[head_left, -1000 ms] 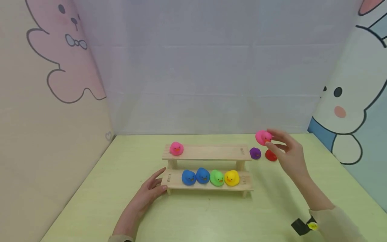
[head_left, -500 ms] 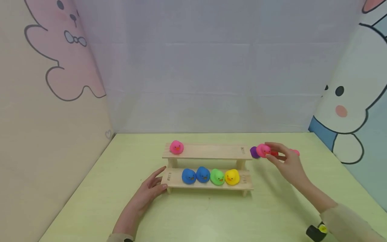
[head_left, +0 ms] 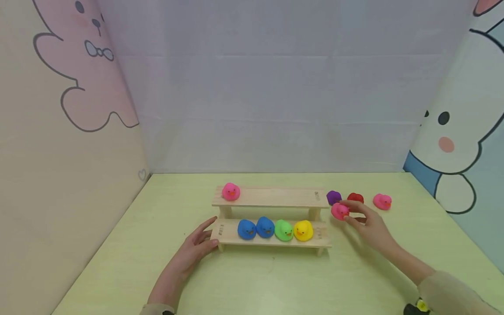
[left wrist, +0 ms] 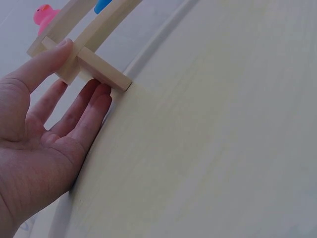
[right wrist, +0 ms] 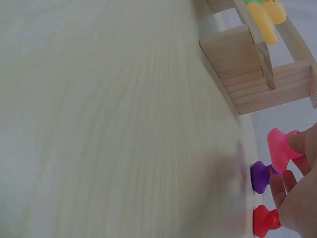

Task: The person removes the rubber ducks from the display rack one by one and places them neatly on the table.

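My right hand [head_left: 368, 223] pinches a pink rubber duck [head_left: 340, 211] between thumb and fingers, just right of the two-tier wooden shelf [head_left: 275, 197]. In the right wrist view this pink duck [right wrist: 280, 148] overlaps a purple duck [right wrist: 259, 176]. My left hand [head_left: 195, 242] grips the left end of the lower tier; the left wrist view shows the thumb [left wrist: 62, 47] on the board and the other fingers beside its leg. On the lower tier sit two blue ducks [head_left: 246, 229], a green duck [head_left: 284, 230] and a yellow duck [head_left: 303, 230]. Another pink duck [head_left: 230, 191] stands at the upper tier's left end.
Right of the shelf, a purple duck [head_left: 333, 197], a red duck [head_left: 355, 198] and a further pink duck [head_left: 383, 201] rest on the pale green table [head_left: 252, 284]. A white backdrop [head_left: 252, 109] rises behind, with cartoon-printed walls on both sides.
My right hand has lowered the pink duck toward the table and slightly nearer, uncovering the pink duck at the far right. The left hand stays at the shelf's end.
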`<state>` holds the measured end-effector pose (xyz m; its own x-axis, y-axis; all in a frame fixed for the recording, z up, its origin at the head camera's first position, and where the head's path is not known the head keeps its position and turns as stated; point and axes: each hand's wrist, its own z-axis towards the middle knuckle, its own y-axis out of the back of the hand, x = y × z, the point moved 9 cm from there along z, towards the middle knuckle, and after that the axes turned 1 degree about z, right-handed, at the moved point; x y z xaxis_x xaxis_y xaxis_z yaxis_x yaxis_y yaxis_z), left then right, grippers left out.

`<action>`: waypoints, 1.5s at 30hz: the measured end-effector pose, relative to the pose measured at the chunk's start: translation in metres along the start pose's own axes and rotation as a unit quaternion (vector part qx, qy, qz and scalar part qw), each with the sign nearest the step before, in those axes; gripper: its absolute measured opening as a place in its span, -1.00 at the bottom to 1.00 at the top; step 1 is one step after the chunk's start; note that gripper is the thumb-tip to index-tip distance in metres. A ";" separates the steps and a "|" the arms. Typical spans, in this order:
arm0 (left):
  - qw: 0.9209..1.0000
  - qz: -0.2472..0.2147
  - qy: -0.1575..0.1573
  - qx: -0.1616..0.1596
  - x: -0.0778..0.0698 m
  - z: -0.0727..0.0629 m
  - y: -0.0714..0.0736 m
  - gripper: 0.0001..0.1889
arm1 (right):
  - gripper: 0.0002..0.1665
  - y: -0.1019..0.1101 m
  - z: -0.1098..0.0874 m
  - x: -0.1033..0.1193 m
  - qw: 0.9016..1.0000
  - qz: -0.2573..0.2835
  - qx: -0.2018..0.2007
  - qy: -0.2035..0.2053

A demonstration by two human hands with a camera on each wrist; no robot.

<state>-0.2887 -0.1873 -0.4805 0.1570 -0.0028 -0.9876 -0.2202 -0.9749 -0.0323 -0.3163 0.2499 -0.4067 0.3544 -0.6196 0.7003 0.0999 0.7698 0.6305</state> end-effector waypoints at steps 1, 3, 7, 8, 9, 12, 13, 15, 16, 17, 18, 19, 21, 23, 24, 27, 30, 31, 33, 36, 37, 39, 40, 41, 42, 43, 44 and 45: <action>1.000 0.001 -0.003 -0.001 0.000 0.000 0.000 -0.29 | -0.50 -0.001 -0.001 -0.001 1.000 0.001 0.003 -0.002; 1.000 -0.001 -0.003 -0.004 0.000 0.000 0.000 -0.30 | -0.51 -0.004 -0.002 -0.003 1.000 0.001 0.010 -0.007; 1.000 -0.006 0.000 -0.009 0.000 0.000 0.001 -0.29 | -0.51 -0.008 -0.003 -0.007 1.000 0.005 0.021 -0.015; 1.000 -0.010 0.004 -0.011 0.001 0.000 0.001 -0.29 | -0.51 -0.009 -0.003 -0.007 1.000 0.006 0.024 -0.016; 1.000 -0.011 0.004 -0.011 0.001 -0.001 0.001 -0.29 | -0.51 -0.010 -0.004 -0.008 0.999 0.008 0.027 -0.019; 1.000 -0.011 0.004 -0.010 0.001 -0.001 0.001 -0.29 | -0.51 -0.013 -0.005 -0.011 0.999 0.010 0.031 -0.027; 1.000 -0.008 0.002 -0.008 0.000 -0.001 0.001 -0.29 | -0.51 -0.013 -0.006 -0.012 0.999 0.011 0.033 -0.029; 1.000 -0.003 0.000 -0.007 0.000 -0.001 0.001 -0.30 | -0.52 -0.014 -0.007 -0.012 0.999 0.011 0.034 -0.031; 1.000 -0.001 -0.001 -0.007 0.000 -0.001 0.001 -0.30 | -0.52 -0.014 -0.008 -0.012 0.999 0.011 0.034 -0.031; 1.000 0.001 -0.001 -0.007 -0.001 -0.001 0.001 -0.30 | -0.52 -0.014 -0.008 -0.012 0.999 0.012 0.035 -0.030; 1.000 0.002 0.000 -0.007 -0.001 -0.001 0.001 -0.30 | -0.52 -0.015 -0.009 -0.012 0.999 0.013 0.036 -0.030; 1.000 0.003 0.001 -0.009 0.000 -0.001 0.001 -0.30 | -0.52 -0.015 -0.010 -0.012 0.999 0.013 0.038 -0.030; 1.000 0.000 0.007 -0.013 0.001 -0.001 0.002 -0.31 | -0.52 -0.016 -0.011 -0.012 0.999 0.014 0.041 -0.031; 1.000 -0.003 0.010 -0.015 0.002 -0.001 0.002 -0.30 | -0.52 -0.016 -0.013 -0.012 0.998 0.014 0.043 -0.033; 1.000 -0.004 0.011 -0.016 0.003 0.000 0.003 -0.30 | -0.52 -0.017 -0.013 -0.012 0.998 0.015 0.043 -0.035; 1.000 -0.006 0.010 -0.015 0.003 0.000 0.003 -0.30 | -0.52 -0.017 -0.014 -0.012 0.998 0.015 0.043 -0.039; 1.000 -0.003 0.007 -0.013 0.002 0.000 0.002 -0.31 | -0.53 -0.018 -0.014 -0.012 0.998 0.014 0.042 -0.038; 1.000 -0.003 0.007 -0.012 0.002 0.000 0.002 -0.31 | -0.53 -0.018 -0.014 -0.012 0.998 0.011 0.042 -0.038; 1.000 -0.002 0.007 -0.012 0.002 -0.001 0.002 -0.31 | -0.53 -0.017 -0.014 -0.012 0.998 0.008 0.041 -0.038; 1.000 -0.006 0.010 -0.013 0.002 -0.001 0.002 -0.31 | -0.54 -0.016 -0.014 -0.013 0.998 0.003 0.039 -0.040; 1.000 -0.006 0.010 -0.013 0.002 -0.001 0.002 -0.31 | -0.54 -0.016 -0.014 -0.013 0.998 0.001 0.039 -0.041; 1.000 -0.004 0.009 -0.013 0.001 -0.001 0.002 -0.30 | -0.54 -0.016 -0.014 -0.014 0.998 -0.003 0.040 -0.042; 1.000 -0.003 0.008 -0.012 0.001 -0.001 0.001 -0.30 | -0.54 -0.015 -0.014 -0.014 0.998 -0.004 0.040 -0.042; 1.000 -0.001 0.007 -0.011 0.001 -0.001 0.001 -0.30 | -0.54 -0.015 -0.014 -0.015 0.998 -0.006 0.040 -0.043; 1.000 0.000 0.007 -0.011 0.001 -0.001 0.001 -0.30 | -0.55 -0.015 -0.014 -0.015 0.998 -0.006 0.041 -0.044; 1.000 0.002 0.005 -0.010 0.001 -0.001 0.001 -0.29 | -0.54 -0.016 -0.014 -0.016 0.998 -0.007 0.042 -0.044; 1.000 0.002 0.005 -0.010 0.001 -0.001 0.001 -0.29 | -0.54 -0.016 -0.014 -0.016 0.998 -0.008 0.044 -0.045; 1.000 0.002 0.006 -0.010 0.001 -0.001 0.001 -0.29 | -0.54 -0.016 -0.014 -0.016 0.998 -0.007 0.046 -0.045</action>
<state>-0.2881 -0.1889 -0.4814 0.1669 -0.0090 -0.9859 -0.2021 -0.9790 -0.0252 -0.3106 0.2497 -0.4329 0.2689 -0.6445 0.7158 0.0177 0.7463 0.6653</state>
